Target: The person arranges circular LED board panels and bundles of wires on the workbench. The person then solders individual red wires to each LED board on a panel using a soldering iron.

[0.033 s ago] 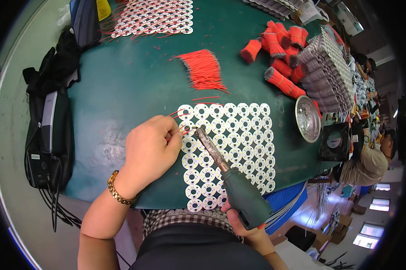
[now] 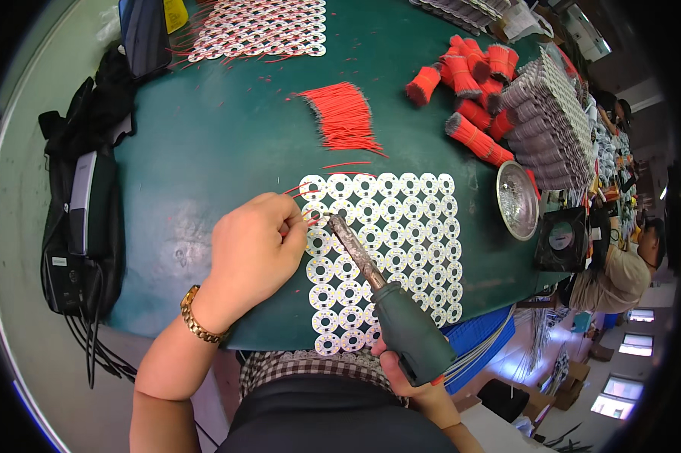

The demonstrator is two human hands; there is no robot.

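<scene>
A panel of round white circuit boards (image 2: 391,208) lies on the green table in front of me. My left hand (image 2: 256,245) is closed at the panel's left edge, pinching a thin red wire (image 2: 312,222) whose end reaches a disc in the second row. In my right hand (image 2: 401,374) is a soldering iron (image 2: 412,332) with a dark green handle, held from below. Its tip meets that same disc, close to the wire's end. Red wires also stick out from the top left disc (image 2: 312,186). Beyond the panel lies a flat pile of loose red wires (image 2: 342,117).
Bundles of red wire (image 2: 473,136) lie at the right, beside stacked panels (image 2: 548,121) and a round metal dish (image 2: 517,200). A wired panel (image 2: 261,30) lies at the far side. A black bag with a grey device (image 2: 84,204) lines the left edge. Another person (image 2: 616,275) sits at far right.
</scene>
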